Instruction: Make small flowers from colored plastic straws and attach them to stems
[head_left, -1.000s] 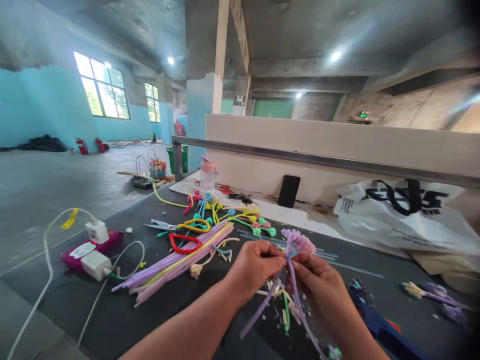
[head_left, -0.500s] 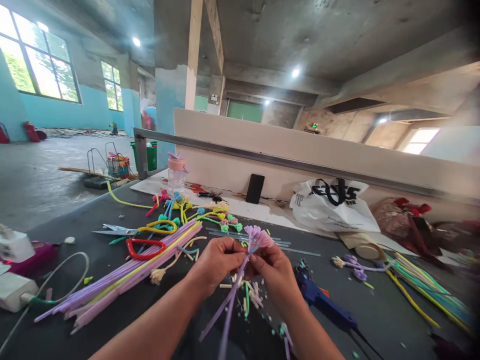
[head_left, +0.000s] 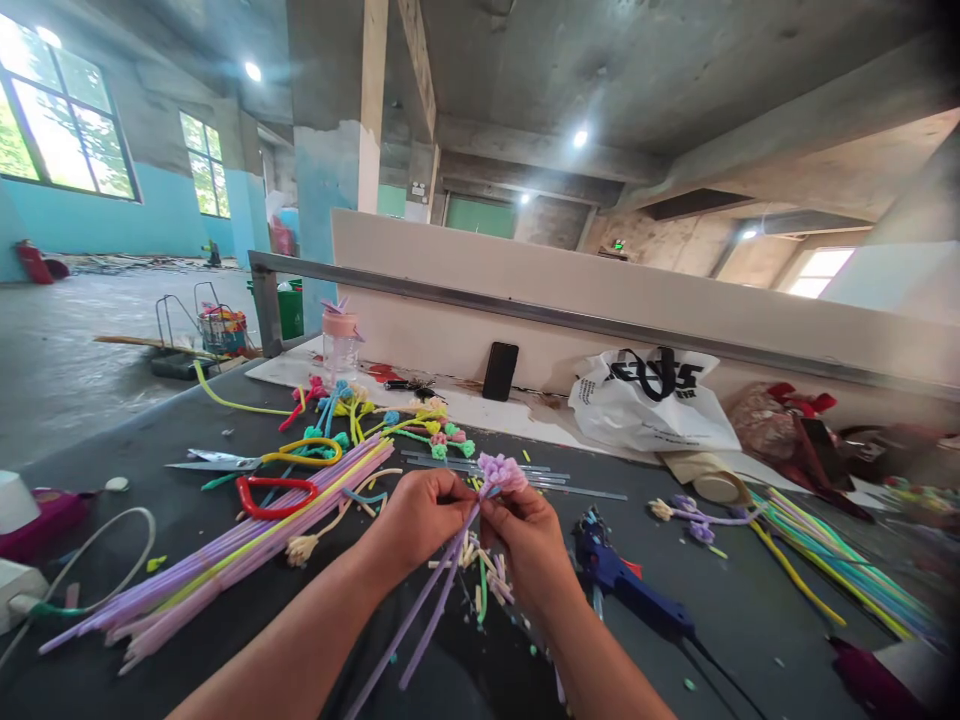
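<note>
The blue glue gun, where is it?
In the head view, the blue glue gun lies on the dark table, just right of the right hand and left of the bundle of green and yellow stems.

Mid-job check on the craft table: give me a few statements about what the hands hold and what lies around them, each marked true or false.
1. Both the left hand and the right hand grip the purple pipe-cleaner flower. True.
2. The blue glue gun lies left of the hands. False: it lies to their right, on the dark table.
3. A black phone leans upright against the back wall. True.
4. The red-handled scissors are in the right hand. False: they lie on the table, left of the hands.
5. A white plastic bag sits at the back of the table. True.
</note>
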